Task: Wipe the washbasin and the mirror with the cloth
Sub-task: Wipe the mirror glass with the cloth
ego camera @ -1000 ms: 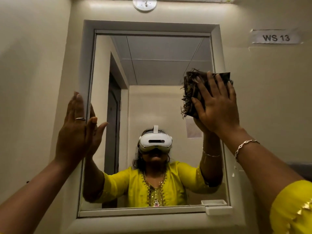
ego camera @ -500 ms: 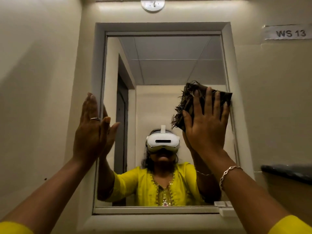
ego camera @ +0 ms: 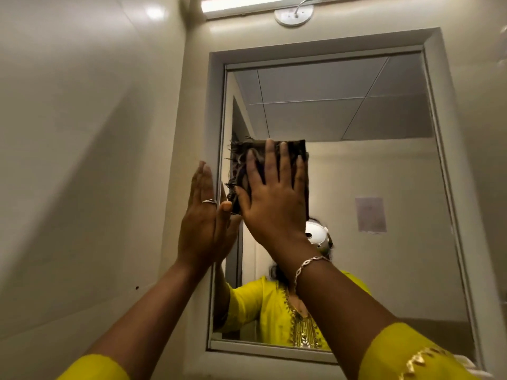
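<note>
A framed mirror (ego camera: 370, 165) hangs on the cream wall ahead. A dark, frayed cloth (ego camera: 297, 152) lies flat against the glass near the mirror's left side, at mid height. My right hand (ego camera: 274, 196) presses it to the glass with fingers spread and straight. My left hand (ego camera: 200, 215) rests flat and upright on the mirror's left frame, fingers straight, just left of the cloth. The washbasin is out of view.
A side wall (ego camera: 82, 160) stands close on the left. A tube light (ego camera: 247, 4) and a round fitting (ego camera: 293, 15) sit above the mirror. A person in a yellow top with a headset shows in the reflection.
My right hand has slid the cloth leftward across the glass, from the upper right of the mirror to its left side. The view has swung left. My left hand stays on the frame.
</note>
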{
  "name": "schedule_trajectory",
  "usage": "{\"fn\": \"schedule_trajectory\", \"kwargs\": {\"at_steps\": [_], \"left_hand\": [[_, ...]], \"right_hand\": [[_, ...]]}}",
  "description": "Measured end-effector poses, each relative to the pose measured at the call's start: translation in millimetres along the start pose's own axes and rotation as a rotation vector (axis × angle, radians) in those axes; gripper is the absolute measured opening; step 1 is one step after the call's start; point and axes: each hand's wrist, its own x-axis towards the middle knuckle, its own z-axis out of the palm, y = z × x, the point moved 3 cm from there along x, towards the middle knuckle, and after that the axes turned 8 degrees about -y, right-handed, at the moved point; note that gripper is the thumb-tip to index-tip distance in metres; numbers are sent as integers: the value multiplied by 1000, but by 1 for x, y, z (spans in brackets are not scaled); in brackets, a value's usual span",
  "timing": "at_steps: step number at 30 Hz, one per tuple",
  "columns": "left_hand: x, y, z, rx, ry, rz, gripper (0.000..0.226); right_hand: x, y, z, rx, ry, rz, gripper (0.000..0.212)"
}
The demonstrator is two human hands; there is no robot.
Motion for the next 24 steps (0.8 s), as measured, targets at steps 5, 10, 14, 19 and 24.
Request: {"fn": "schedule_trajectory", "kwargs": {"at_steps": [5, 10, 14, 19, 24], "left_hand": [[2, -6, 2, -28, -5, -6, 86], [1, -8, 3, -6, 0, -6, 84], [1, -8, 4, 54, -4, -16, 83], [0, -5, 3, 115, 4, -2, 86], [0, -4, 3, 193, 6, -12, 86]], "right_hand": [[8, -22, 8, -31, -61, -51, 63], [11, -24, 11, -19, -39, -146, 59], [9, -20, 9, 0, -43, -143, 58], [0, 6, 3, 52, -29, -136, 58], [-12, 46, -8, 35, -18, -107, 59]]}}
